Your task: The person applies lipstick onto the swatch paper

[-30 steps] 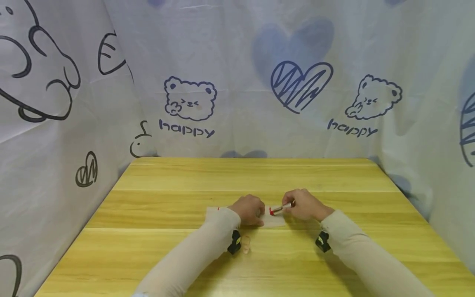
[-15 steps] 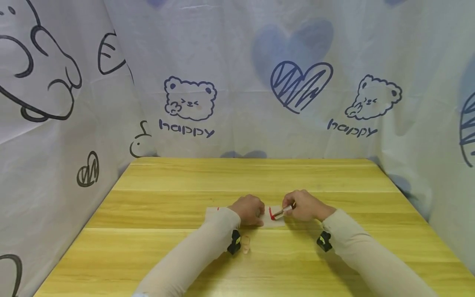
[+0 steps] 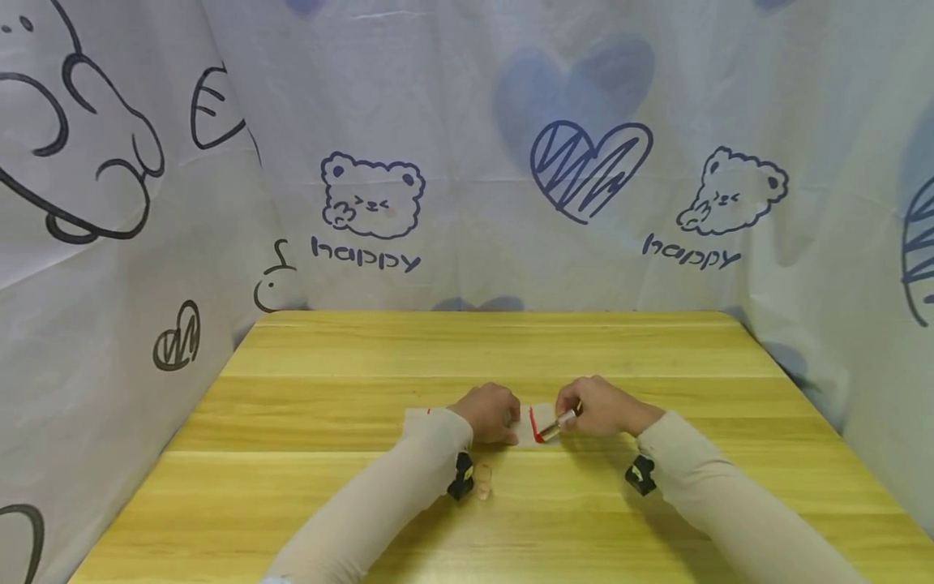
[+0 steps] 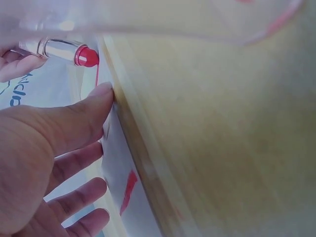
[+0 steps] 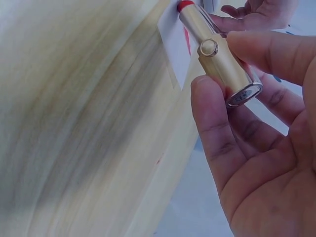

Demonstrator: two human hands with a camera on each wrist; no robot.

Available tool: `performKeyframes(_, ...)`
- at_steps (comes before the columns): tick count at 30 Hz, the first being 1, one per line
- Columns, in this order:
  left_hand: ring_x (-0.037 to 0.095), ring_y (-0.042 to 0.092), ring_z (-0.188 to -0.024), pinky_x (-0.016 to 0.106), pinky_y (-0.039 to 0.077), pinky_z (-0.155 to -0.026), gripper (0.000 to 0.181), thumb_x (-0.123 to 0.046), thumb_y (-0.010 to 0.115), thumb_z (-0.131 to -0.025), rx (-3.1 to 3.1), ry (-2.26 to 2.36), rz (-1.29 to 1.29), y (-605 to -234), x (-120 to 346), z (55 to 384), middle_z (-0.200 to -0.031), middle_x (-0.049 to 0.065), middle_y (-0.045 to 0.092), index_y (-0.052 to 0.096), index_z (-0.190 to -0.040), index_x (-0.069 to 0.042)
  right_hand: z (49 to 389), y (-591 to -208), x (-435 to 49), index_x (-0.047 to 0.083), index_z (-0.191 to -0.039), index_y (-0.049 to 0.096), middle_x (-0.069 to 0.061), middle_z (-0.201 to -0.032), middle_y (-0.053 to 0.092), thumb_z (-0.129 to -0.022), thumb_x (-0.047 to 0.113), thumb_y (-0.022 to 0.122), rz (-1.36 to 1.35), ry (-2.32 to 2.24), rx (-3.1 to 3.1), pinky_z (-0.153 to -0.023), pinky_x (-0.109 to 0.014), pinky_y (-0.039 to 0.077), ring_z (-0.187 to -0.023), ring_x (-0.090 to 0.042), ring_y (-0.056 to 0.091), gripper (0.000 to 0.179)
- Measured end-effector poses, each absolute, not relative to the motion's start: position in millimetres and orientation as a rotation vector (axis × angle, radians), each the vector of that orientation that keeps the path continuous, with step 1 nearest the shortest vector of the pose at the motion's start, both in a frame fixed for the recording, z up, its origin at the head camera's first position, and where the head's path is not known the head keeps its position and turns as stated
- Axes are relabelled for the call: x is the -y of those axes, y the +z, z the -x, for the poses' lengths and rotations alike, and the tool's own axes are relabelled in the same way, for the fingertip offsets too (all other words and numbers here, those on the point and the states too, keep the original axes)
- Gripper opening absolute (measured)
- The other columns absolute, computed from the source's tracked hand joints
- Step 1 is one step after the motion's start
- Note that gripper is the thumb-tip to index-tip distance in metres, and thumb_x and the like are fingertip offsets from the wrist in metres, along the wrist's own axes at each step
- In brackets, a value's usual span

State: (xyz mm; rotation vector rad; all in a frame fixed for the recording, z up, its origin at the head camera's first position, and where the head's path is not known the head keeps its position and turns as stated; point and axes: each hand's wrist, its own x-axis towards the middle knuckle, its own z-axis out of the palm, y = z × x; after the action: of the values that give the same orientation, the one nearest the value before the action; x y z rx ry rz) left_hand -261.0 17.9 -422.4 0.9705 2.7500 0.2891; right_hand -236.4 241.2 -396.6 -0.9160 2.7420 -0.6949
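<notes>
In the head view my right hand pinches a lipstick between thumb and fingers. Its red tip meets a white strip of paper flat on the table, at the lower end of a red line. The lipstick's gold and silver body tilts from the right hand down to the sheet. My left hand rests on the middle of the paper, thumb and fingertips against it, fingers relaxed. Beyond that hand, the paper's left end carries another red mark.
A small pale, rounded piece lies on the wooden table beside the left wrist; its kind is unclear. White cloth with printed drawings stands behind and at both sides of the table.
The right hand has drawn the lipstick down toward the paper's near edge, and the red line has grown longer behind its tip. The left hand stays in place on the paper.
</notes>
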Motion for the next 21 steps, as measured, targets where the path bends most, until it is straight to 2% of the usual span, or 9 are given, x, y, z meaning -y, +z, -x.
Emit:
performKeyframes(8, 0.012, 0.062, -0.095, 0.027, 0.05, -0.083, 0.032, -0.034, 0.081, -0.08, -2.751, 0.291, -0.975, -424.4, -17.9, 262.2, -0.103, -0.004, 0.068, 0.074, -0.105, -0.016, 234.7, -395.5, -241.0, 0.013, -0.079, 0.067, 0.011, -0.073, 0.062, -0.084, 0.004, 0.071, 0.941, -0.702, -2.719, -0.058, -0.026, 0.046, -0.064, -0.005, 0.054, 0.012)
performKeyframes(21, 0.012, 0.061, -0.092, 0.027, 0.05, -0.081, 0.031, -0.034, 0.081, -0.08, -2.754, 0.286, -0.982, -420.8, -17.6, 259.6, -0.1, -0.004, 0.068, 0.074, -0.104, -0.015, 234.2, -392.5, -242.7, 0.013, -0.083, 0.068, 0.009, -0.077, 0.064, -0.085, 0.004, 0.07, 0.952, -0.728, -2.715, -0.063, -0.027, 0.048, -0.069, -0.006, 0.057, 0.009)
